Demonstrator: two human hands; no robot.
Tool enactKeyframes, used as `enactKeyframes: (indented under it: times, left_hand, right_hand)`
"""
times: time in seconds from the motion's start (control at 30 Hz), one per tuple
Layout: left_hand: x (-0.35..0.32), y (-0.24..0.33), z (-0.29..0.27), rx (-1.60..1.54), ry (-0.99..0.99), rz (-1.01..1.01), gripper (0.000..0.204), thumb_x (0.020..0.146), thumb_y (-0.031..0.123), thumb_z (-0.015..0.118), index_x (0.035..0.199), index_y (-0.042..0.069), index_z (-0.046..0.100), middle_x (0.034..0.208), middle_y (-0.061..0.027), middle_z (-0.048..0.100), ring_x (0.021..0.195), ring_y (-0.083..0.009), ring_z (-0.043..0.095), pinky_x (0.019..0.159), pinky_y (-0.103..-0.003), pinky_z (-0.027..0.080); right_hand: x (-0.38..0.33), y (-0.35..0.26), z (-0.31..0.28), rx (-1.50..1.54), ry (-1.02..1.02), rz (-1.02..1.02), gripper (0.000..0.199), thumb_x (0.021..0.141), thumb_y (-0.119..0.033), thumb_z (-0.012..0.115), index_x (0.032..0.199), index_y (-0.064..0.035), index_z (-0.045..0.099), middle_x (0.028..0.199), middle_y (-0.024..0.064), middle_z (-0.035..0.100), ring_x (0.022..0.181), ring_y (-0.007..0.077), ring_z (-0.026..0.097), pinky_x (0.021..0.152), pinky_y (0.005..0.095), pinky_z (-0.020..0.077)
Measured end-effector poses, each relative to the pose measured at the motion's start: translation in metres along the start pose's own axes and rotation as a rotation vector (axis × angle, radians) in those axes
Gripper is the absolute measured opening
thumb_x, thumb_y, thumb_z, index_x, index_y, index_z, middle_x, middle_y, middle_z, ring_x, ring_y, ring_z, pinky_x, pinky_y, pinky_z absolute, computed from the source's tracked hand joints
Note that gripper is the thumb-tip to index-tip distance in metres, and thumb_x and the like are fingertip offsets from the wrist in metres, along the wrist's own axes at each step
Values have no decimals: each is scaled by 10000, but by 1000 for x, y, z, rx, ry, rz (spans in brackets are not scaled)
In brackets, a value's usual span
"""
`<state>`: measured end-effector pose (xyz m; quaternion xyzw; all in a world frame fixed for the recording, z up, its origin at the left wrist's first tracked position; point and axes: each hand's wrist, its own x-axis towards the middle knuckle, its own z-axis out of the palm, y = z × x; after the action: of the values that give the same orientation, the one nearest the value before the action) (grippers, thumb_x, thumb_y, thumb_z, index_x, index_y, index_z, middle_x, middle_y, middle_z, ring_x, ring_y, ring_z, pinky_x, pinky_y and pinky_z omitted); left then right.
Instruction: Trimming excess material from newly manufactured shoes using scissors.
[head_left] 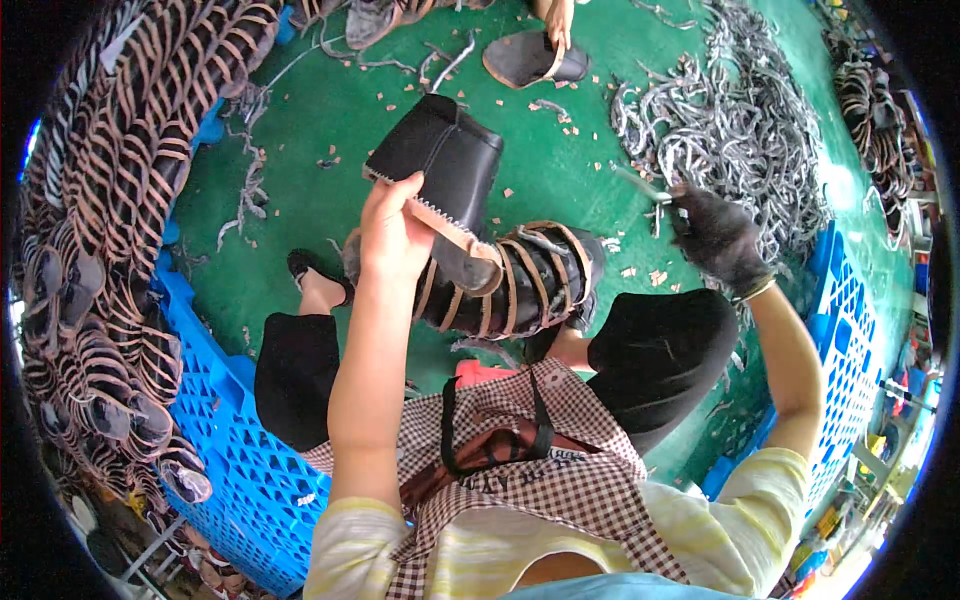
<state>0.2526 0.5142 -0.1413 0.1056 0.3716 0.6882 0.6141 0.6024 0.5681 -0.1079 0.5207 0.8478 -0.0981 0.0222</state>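
Note:
My left hand grips a black shoe last with a tan strap and sole fitted on it, held up over my lap. Just below it stands another last wrapped in brown and black sandal straps. My right hand, in a dark glove, is stretched out to the right and pinches a thin metal tool or strip at the edge of a heap of grey strips.
A blue plastic crate at left holds several strapped sandals. Another blue crate stands at right. Across the green floor, another person's hand touches a dark sole. Scraps litter the floor.

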Motion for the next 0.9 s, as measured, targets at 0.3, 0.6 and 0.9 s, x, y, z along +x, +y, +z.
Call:
enactKeyframes:
  times: [0.3,0.6,0.9]
  left_hand:
    - [-124,-9,2,557,-483,148,591,725,-72,513,1276,7,316,1186,-44,477,1081,-131,457,921,-320,373]
    - [-196,1,-21,1136,-814,258,415,736,-28,514,1146,-18,445,1130,-178,501,1062,-315,483,910,-353,365]
    - [-192,2,2,1114,-531,114,443,737,-61,521,1164,-25,408,1026,-148,534,982,-249,523,878,-341,382]
  right_hand:
    - [-29,-125,-79,77,507,-603,477,582,-93,661,1031,-56,506,878,138,548,749,307,551,626,381,430]
    - [-50,-147,-105,45,481,-736,456,602,-213,672,1003,-54,525,916,144,555,843,326,565,690,391,451]
    - [-65,-117,-75,114,508,-361,423,634,-245,697,988,-71,542,781,119,556,693,322,560,584,406,436]
